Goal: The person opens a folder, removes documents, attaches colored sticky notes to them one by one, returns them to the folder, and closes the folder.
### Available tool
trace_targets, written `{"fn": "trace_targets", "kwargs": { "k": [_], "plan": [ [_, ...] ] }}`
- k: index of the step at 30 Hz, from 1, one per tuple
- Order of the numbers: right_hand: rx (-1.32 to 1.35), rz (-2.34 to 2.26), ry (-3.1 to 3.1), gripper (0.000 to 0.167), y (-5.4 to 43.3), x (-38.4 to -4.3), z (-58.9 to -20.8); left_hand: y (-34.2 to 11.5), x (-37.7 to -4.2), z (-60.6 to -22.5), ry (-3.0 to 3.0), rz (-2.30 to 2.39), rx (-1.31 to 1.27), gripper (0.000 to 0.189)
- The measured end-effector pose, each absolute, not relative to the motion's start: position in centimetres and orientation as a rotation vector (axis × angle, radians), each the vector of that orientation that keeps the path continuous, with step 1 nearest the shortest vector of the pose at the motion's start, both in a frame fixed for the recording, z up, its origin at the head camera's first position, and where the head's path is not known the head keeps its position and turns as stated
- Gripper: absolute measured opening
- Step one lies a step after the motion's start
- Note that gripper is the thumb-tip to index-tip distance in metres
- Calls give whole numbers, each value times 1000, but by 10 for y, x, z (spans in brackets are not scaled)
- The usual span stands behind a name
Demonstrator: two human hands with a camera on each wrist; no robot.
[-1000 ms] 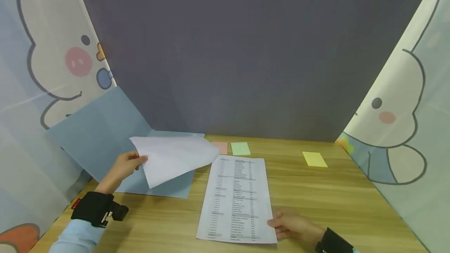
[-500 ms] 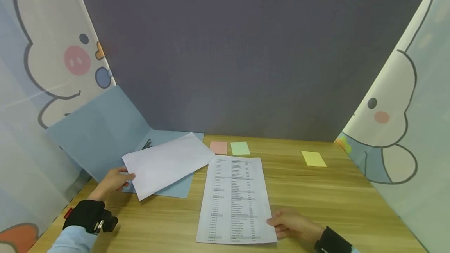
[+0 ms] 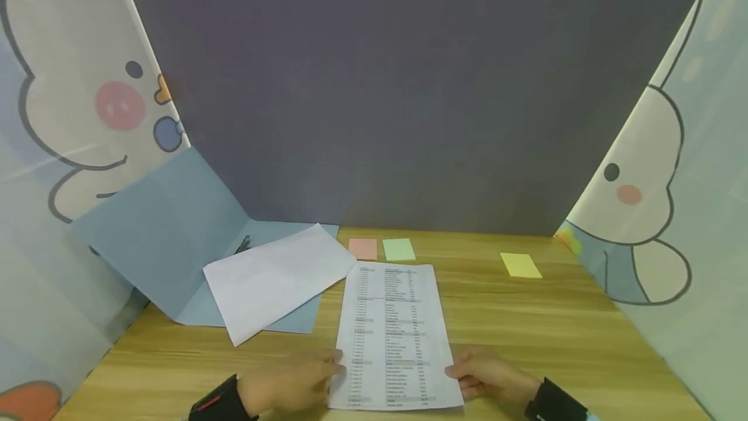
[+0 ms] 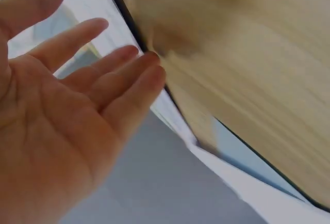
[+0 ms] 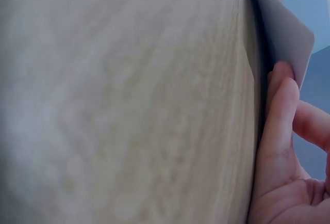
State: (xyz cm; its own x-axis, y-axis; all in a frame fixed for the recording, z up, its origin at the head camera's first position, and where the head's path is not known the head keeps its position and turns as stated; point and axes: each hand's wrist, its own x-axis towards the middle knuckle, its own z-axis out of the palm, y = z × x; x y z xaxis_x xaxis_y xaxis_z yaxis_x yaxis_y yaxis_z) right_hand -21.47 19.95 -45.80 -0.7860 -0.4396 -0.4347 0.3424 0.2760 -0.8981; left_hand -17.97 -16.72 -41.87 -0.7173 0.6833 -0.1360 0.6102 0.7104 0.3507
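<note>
A printed sheet of paper (image 3: pixel 403 336) with columns of text and grey bands lies in front of me in the head view. My right hand (image 3: pixel 491 374) pinches its lower right edge, thumb on top and fingers beneath; in the right wrist view the sheet's corner (image 5: pixel 289 38) is lifted off the table. At the lower left edge is my left hand (image 3: pixel 292 379). Its fingers (image 4: pixel 129 90) look extended and parted in the left wrist view, beside the paper. Whether they touch it I cannot tell. A blank white sheet (image 3: pixel 280 278) lies askew over the open blue folder (image 3: pixel 169 232).
The folder's cover leans up at the left, with a dark metal clip (image 3: pixel 243 243) at its fold. Pink (image 3: pixel 363 249), green (image 3: pixel 399 249) and yellow (image 3: pixel 521 265) sticky notes lie on the wooden table (image 3: pixel 584 336). A dark panel (image 3: pixel 374 96) stands behind, with printed curtains on both sides.
My left hand has laid the blank sheet down on the folder, let go, and come right to the printed sheet's left edge. The right hand keeps its hold in the same place.
</note>
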Motion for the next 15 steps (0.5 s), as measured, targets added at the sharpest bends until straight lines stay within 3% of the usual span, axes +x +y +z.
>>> {"fn": "trace_targets", "kwargs": {
  "k": [11, 15],
  "plan": [
    [-155, -1543, 1901, 21, 207, -217, -462, -139, -169, -420, 2719, 250, 984, 27],
    [-341, -1304, 2151, 27, 207, -221, -448, -139, -169, -420, 2731, 241, 974, 25]
  ]
}}
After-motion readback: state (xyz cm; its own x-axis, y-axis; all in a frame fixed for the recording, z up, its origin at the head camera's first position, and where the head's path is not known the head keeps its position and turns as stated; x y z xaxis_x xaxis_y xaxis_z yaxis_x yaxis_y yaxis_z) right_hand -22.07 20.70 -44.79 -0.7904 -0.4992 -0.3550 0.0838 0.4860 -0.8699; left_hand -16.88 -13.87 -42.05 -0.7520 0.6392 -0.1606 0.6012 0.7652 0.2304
